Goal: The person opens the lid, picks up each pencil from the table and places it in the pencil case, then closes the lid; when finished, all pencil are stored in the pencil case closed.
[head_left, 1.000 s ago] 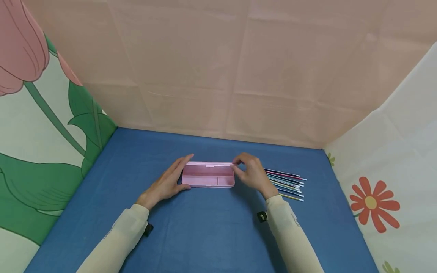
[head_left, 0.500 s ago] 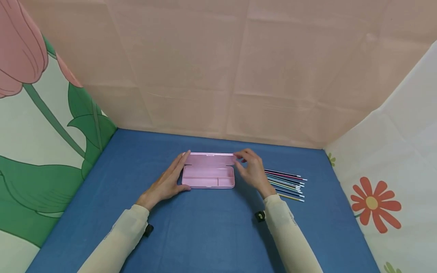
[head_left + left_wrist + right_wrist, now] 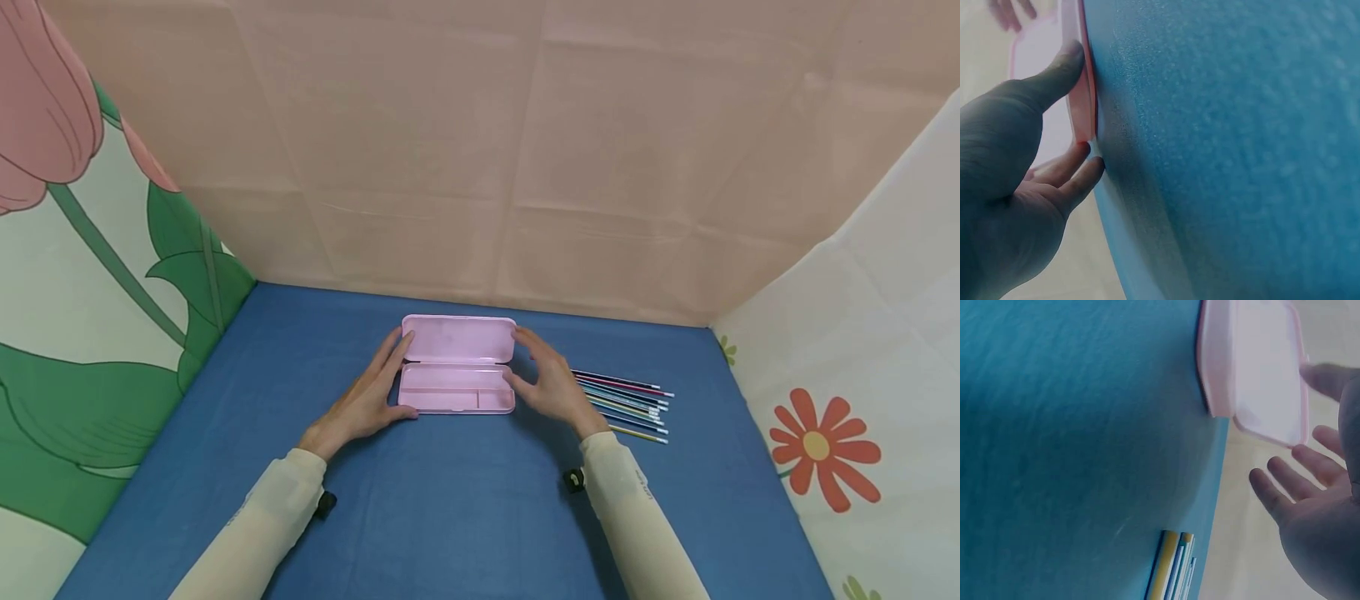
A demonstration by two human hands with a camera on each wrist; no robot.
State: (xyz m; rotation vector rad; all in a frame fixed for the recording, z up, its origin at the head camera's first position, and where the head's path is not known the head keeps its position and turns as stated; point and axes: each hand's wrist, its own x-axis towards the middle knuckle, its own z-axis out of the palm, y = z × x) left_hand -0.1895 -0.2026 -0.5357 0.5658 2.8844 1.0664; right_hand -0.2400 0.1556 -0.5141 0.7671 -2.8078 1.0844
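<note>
A pink pencil case (image 3: pixel 455 377) lies on the blue table with its hinged lid (image 3: pixel 459 339) raised at the back. Its tray shows a long compartment and smaller ones along the front, with nothing in them. At the left end, my left hand (image 3: pixel 365 398) holds the case, thumb near the front corner and fingers along the side toward the back. My right hand (image 3: pixel 553 386) is at the right end, its fingers spread loosely by the lid's edge. In the right wrist view, the thumb overlaps the lid (image 3: pixel 1266 375); whether it touches is unclear.
Several pencils (image 3: pixel 637 408) lie side by side to the right of the case, partly hidden behind my right hand. Blue cloth (image 3: pixel 450 500) covers the table. A beige backdrop (image 3: pixel 480 167) rises behind, with flowered panels at both sides.
The lid has swung up and back from a lower tilt, and its inner face now shows fully. My right fingers have loosened from its edge. The left hand has barely moved.
</note>
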